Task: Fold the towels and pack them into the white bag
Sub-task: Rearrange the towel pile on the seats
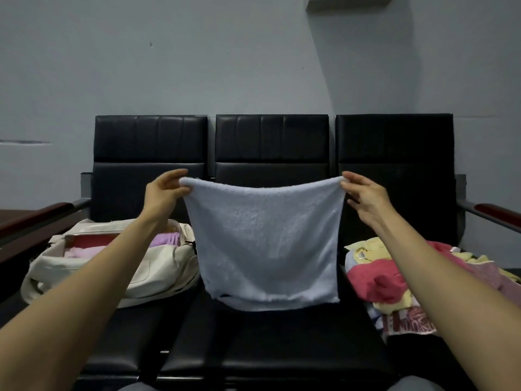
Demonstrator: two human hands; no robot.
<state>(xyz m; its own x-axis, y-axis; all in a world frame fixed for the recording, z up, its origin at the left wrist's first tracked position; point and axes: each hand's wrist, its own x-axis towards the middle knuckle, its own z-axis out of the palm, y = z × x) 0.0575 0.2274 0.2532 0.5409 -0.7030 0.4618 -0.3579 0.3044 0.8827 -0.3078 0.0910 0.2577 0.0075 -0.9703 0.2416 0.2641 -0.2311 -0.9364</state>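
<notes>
A pale blue towel (pixel 265 244) hangs at frame centre above the bare black middle seat (pixel 270 340), its frayed bottom edge just over the cushion. The left hand (pixel 165 193) and right hand (pixel 363 196) pinch its top corners, arms stretched forward. The white bag (pixel 112 277) lies open at lower left; a heap of unfolded towels (pixel 394 275) sits at right.

bag (pixel 158 277) on left seat (pixel 135 334) | towel (pixel 265 244) above middle seat (pixel 276 342) | towel pile (pixel 377 280) on right seat (pixel 408 359)
</notes>
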